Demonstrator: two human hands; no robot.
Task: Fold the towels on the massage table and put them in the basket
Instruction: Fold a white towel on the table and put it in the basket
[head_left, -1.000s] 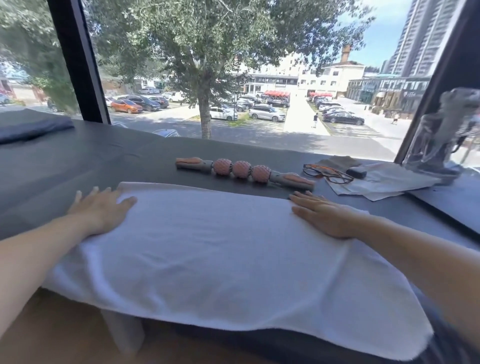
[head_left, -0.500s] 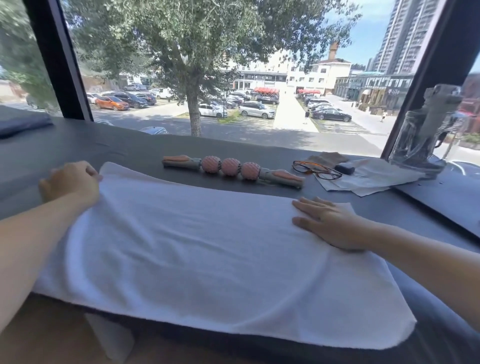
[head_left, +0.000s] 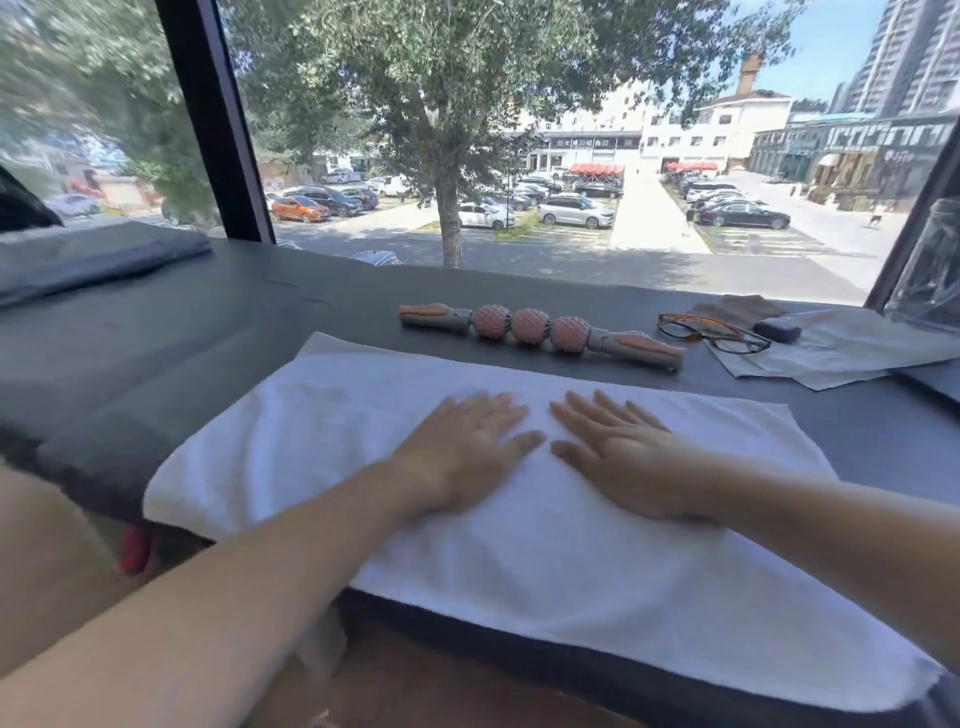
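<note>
Head view: the white towel lies spread along the near edge of the massage table, its near edge overhanging. Left hand and right hand rest flat on its middle, fingers straight, gripping nothing. Smooth outward from centre — wrinkles spoil the fold — then align corners. No basket visible.

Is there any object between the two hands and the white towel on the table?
No. The left hand and right hand lie flat, side by side, directly on the white terry towel. The pink-balled massage roller and tortoiseshell glasses lie beyond it.
</note>
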